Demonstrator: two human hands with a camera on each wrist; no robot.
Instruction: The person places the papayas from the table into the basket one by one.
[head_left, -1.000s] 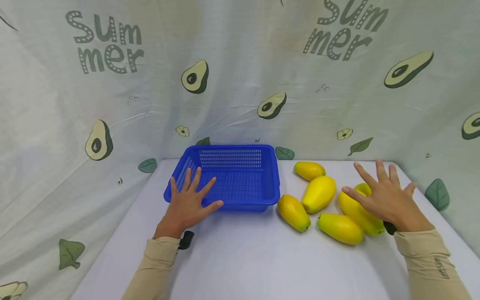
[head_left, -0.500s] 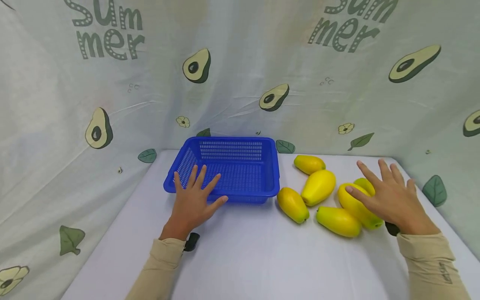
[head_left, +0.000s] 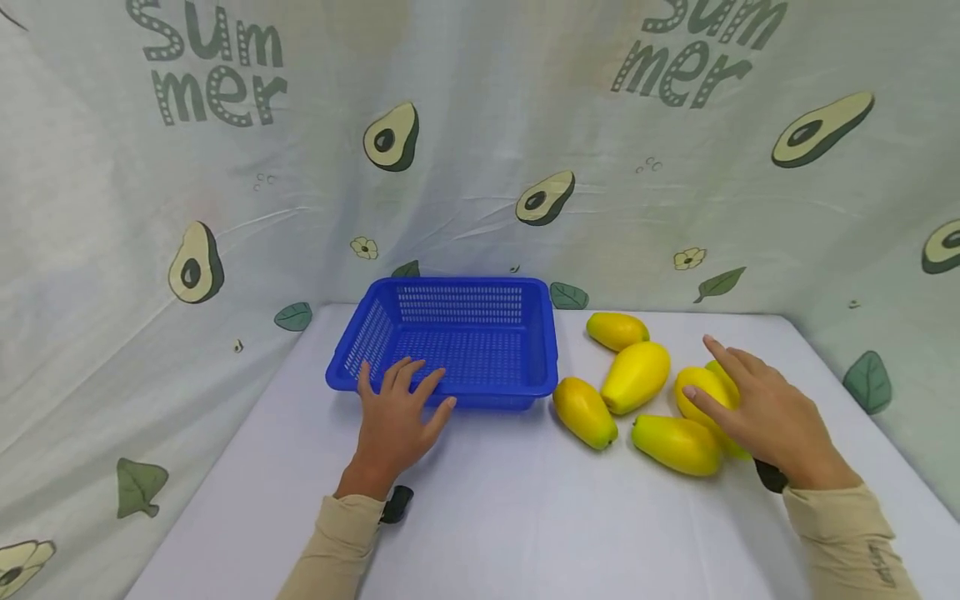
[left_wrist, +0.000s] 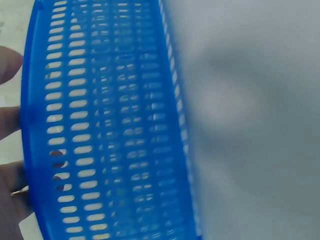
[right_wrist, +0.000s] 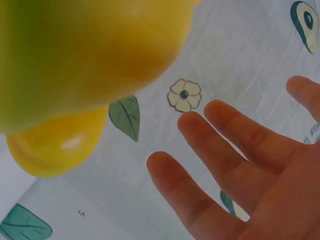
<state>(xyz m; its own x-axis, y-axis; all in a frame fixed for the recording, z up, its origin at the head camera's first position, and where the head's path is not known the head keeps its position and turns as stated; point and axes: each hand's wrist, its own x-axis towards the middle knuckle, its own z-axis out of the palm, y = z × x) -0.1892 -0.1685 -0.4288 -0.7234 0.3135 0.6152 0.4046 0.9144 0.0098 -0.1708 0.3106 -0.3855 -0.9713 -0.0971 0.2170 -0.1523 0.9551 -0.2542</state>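
My left hand (head_left: 393,429) is at the near left side of a blue plastic basket (head_left: 495,392), fingers spread and slightly bent over its front rim. In the left wrist view its fingertips show beyond the rim of the slotted basket wall (left_wrist: 107,125); it grips nothing that I can see. My right hand (head_left: 780,417) hovers over the rightmost yellow papayas (head_left: 696,390), partly hiding them. In the right wrist view, that hand (right_wrist: 260,185) has extended, parted fingers, apart from a large yellow-green papaya (right_wrist: 100,55) close to the camera.
More papayas lie between basket and right hand: one at the back (head_left: 617,331), a larger one (head_left: 636,377), one by the basket's corner (head_left: 585,412) and one in front (head_left: 677,444). A printed avocado cloth (head_left: 465,150) hangs behind the white table (head_left: 570,533).
My left hand has lowered to the basket's front rim and shifted slightly right, its fingers bending. My right hand has lowered over the papayas with fingers drawn closer together. The head view has tilted slightly.
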